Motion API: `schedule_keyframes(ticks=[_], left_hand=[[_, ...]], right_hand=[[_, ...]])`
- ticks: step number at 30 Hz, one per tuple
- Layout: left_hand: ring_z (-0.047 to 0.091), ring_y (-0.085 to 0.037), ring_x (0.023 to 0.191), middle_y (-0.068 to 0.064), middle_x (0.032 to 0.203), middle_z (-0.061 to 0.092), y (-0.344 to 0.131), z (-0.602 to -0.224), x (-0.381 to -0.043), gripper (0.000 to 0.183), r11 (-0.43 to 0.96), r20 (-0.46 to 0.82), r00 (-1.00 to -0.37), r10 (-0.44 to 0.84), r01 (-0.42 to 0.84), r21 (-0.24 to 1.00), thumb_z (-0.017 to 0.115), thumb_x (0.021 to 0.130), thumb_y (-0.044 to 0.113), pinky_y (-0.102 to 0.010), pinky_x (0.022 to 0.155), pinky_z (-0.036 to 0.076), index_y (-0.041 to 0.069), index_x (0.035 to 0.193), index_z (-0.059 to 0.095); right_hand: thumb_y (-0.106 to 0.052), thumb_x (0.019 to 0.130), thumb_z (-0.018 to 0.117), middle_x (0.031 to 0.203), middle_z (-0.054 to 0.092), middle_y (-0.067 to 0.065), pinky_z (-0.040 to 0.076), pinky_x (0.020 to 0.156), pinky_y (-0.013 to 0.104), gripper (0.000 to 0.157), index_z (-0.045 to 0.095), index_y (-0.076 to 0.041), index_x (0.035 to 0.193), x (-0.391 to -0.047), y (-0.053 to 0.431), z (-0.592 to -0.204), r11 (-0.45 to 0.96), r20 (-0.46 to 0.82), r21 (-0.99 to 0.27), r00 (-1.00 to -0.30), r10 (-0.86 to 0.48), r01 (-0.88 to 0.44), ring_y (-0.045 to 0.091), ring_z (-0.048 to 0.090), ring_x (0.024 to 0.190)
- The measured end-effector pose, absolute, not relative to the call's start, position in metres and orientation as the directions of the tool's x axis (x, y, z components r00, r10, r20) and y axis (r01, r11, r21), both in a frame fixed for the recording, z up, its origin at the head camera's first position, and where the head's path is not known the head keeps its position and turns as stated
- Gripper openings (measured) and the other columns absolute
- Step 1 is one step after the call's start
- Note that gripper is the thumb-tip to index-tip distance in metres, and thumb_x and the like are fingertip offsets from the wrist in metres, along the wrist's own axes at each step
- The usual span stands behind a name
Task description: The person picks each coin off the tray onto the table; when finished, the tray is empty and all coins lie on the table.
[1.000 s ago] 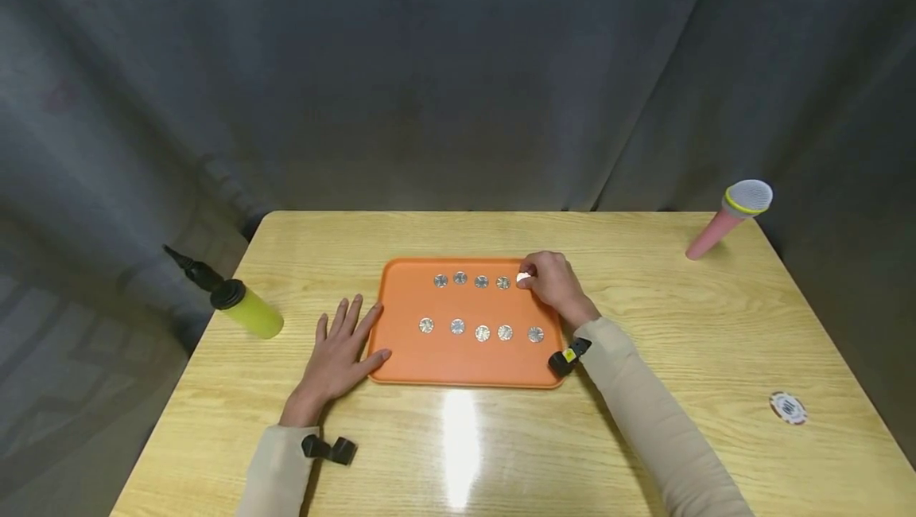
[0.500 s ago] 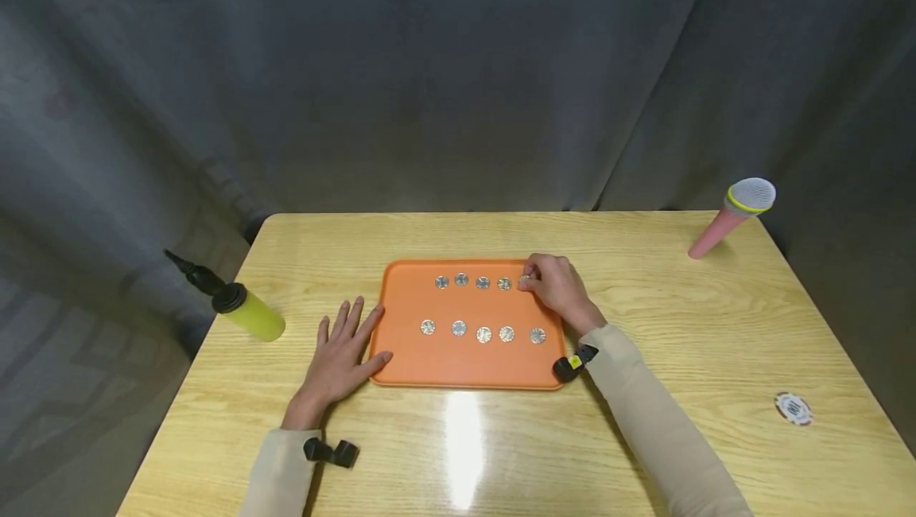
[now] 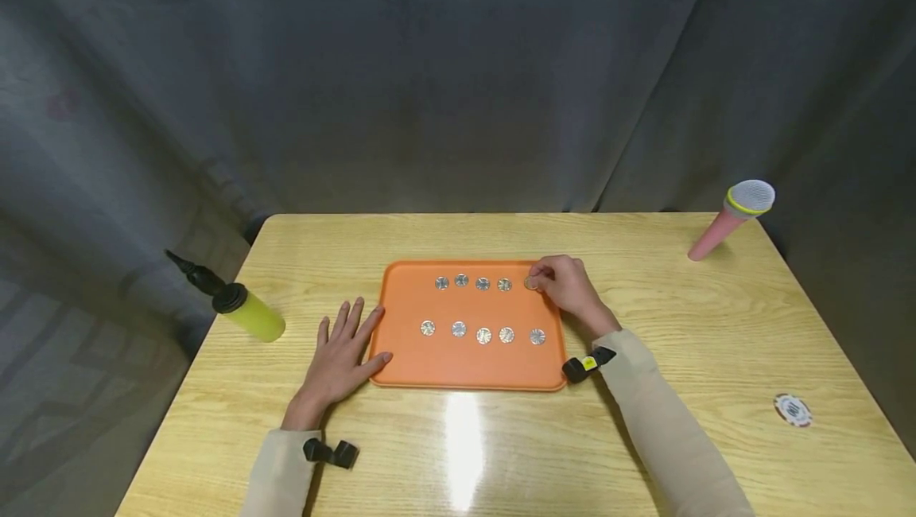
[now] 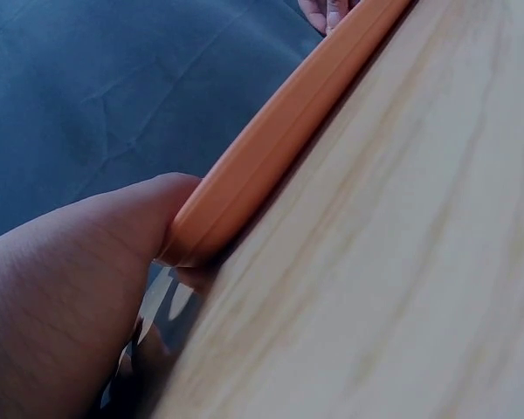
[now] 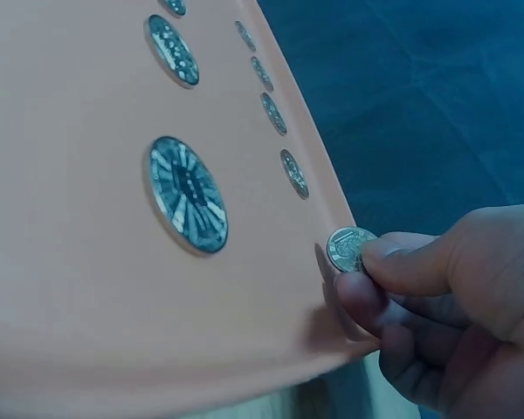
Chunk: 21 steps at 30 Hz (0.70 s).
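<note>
An orange tray lies on the table, bearing two rows of silver coins. My right hand is over its far right corner and pinches a coin between thumb and fingers. In the right wrist view that coin is tilted, just above the tray surface, with its shadow beside it. Other coins of the far row, such as one coin, lie flat to its left. The near-row coin looks largest in the right wrist view. My left hand lies with fingers spread, its fingertips and thumb touching the tray's left edge.
A yellow-green hand pump with a black nozzle lies at the table's left edge. The pink toy microphone is at the far right. A white poker chip lies on the right side. Grey curtain hangs behind the table.
My right hand has shifted slightly to the right along with the pinched coin, widening the distance from the other far-row coins. The left hand stays at the tray's edge.
</note>
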State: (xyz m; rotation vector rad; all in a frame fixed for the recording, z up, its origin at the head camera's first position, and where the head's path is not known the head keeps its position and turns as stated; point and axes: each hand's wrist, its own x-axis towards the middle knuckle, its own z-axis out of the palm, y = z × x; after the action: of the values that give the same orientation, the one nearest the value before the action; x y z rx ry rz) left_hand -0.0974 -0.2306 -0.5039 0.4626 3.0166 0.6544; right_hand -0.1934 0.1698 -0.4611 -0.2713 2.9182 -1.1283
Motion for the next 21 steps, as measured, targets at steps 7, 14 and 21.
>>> schedule_keyframes(ticks=[7,14,21], left_hand=[[0.011,-0.046,0.155,-0.020,0.168,0.018,-0.229,-0.505,-0.097,0.077,0.864,0.060,-0.952,0.299,0.297,0.407,0.061,0.093,0.048,-0.070,0.119,0.005,0.021,0.159,0.032],[0.014,-0.048,0.154,-0.022,0.167,0.020,-0.228,-0.504,-0.097,0.076,0.864,0.080,-0.951,0.298,0.304,0.400,0.061,0.093,0.048,-0.071,0.118,0.006,0.020,0.158,0.033],[0.013,-0.046,0.155,-0.021,0.167,0.020,-0.229,-0.504,-0.097,0.077,0.864,0.072,-0.953,0.295,0.298,0.405,0.062,0.093,0.048,-0.070,0.119,0.005,0.020,0.158,0.033]], right_hand=[[-0.005,0.092,0.070,0.078,0.075,0.012,0.049,0.063,0.019,0.008,0.075,0.001,0.095,-0.191,0.176,-0.463,0.668,0.056,-0.730,-0.987,-0.148,-0.141,0.014,0.065,0.066],[-0.001,0.093,0.066,0.084,0.075,0.018,0.048,0.054,0.019,0.011,0.074,0.004,0.099,-0.188,0.187,-0.459,0.588,0.029,-0.801,-0.988,-0.148,-0.112,0.017,0.067,0.067],[-0.003,0.095,0.064,0.085,0.075,0.019,0.046,0.051,0.022,0.013,0.074,0.002,0.102,-0.186,0.204,-0.457,0.578,0.007,-0.812,-0.992,-0.123,-0.077,0.015,0.068,0.069]])
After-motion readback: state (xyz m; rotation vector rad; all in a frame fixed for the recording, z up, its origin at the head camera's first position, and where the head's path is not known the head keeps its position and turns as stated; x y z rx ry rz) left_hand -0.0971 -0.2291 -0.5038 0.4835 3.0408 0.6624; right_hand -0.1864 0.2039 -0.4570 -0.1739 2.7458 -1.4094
